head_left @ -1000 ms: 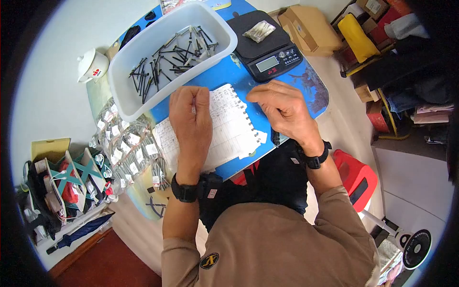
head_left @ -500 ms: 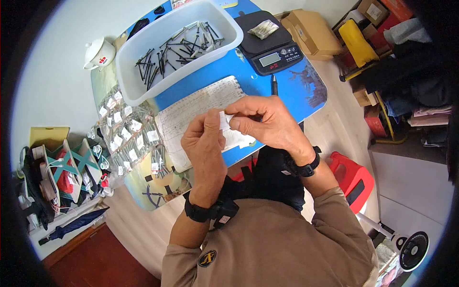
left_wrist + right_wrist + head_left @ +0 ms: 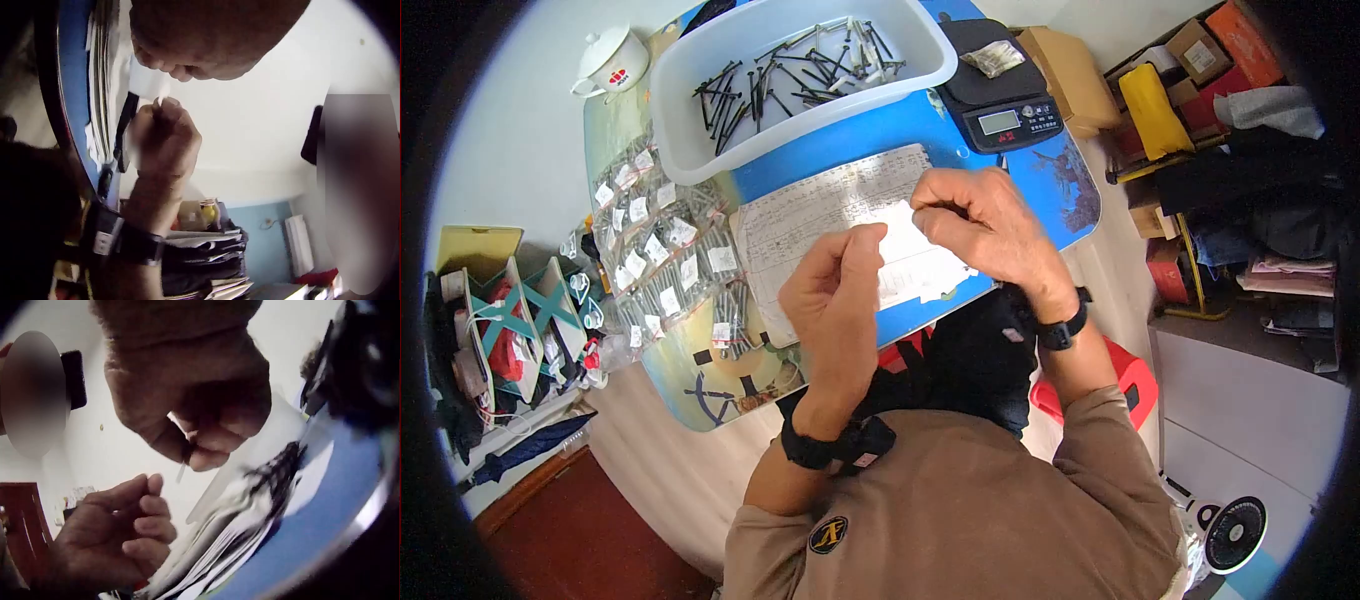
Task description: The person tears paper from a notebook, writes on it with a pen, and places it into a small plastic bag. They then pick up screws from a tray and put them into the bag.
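Note:
My right hand (image 3: 995, 228) pinches a small white sliver (image 3: 181, 472), perhaps paper, between thumb and forefinger; the right wrist view shows its edge. Facing it, my left hand (image 3: 835, 298) has thumb and forefinger together and the other fingers curled; nothing shows in them in the right wrist view. A gap separates the hands in the head view. Both are above an open notebook (image 3: 800, 222) covered in handwriting, whose right part is very bright.
A translucent tub (image 3: 800, 125) of dark and pale bolts stands behind the notebook. Beyond my right hand is a black scale (image 3: 980, 85) bearing a small bag (image 3: 994, 58). Labelled bags of bolts (image 3: 665, 255) lie at the left, near a white lidded cup (image 3: 613, 62).
Both hands came together at a white slip, then moved apart, my right hand up and to the right. The head view has shifted, so the table items sit differently in it.

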Action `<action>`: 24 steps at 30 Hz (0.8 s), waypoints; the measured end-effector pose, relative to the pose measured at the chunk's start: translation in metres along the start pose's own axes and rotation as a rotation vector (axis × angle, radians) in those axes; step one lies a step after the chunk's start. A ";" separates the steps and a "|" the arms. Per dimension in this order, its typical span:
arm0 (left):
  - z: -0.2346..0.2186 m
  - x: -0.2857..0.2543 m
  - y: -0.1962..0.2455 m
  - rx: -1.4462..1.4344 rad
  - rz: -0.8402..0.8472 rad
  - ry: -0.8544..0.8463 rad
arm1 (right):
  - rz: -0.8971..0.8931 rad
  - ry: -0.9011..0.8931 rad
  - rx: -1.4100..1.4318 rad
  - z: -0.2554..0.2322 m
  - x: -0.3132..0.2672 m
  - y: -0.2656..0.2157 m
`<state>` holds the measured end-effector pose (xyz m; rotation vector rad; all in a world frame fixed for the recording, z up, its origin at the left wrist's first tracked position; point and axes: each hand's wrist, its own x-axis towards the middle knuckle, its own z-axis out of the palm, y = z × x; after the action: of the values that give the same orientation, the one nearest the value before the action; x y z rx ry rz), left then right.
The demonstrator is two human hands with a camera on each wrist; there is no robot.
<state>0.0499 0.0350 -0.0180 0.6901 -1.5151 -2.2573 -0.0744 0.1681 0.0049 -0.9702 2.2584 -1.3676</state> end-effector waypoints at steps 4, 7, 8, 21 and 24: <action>-0.023 -0.001 0.007 0.594 0.558 -0.082 | -0.168 -0.157 -0.396 -0.012 0.022 -0.004; -0.030 -0.001 0.008 0.902 0.813 -0.215 | -0.266 -0.333 -0.532 -0.011 0.038 0.000; -0.032 -0.001 0.009 0.989 0.838 -0.297 | -0.281 -0.338 -0.586 -0.007 0.042 0.004; -0.038 0.004 -0.019 1.292 0.828 -0.415 | -0.319 -0.058 -0.529 -0.021 0.003 0.009; -0.039 0.004 -0.020 1.281 0.811 -0.416 | -0.338 -0.034 -0.645 -0.043 -0.021 0.020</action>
<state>0.0684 0.0104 -0.0493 -0.2127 -2.7117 -0.6770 -0.0922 0.2165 0.0067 -1.6189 2.6493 -0.6992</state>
